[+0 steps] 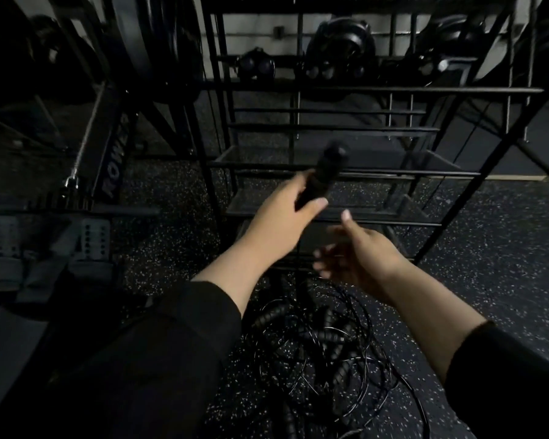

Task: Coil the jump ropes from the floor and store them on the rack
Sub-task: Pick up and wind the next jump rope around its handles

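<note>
My left hand [282, 217] grips black jump rope handles [325, 172], raised in front of the black metal rack [362, 90]. They point up and away toward the rack's lower shelves. My right hand [358, 251] hovers just right of and below them, blurred, fingers loosely spread, holding nothing. A tangle of black jump ropes [324, 343] with ribbed handles lies on the speckled floor below both hands.
Kettlebells [339, 49] stand on the floor behind the rack. A rowing machine [114, 160] with foot plates [92, 239] is at the left. Speckled rubber floor [488, 248] stretches to the right of the rack.
</note>
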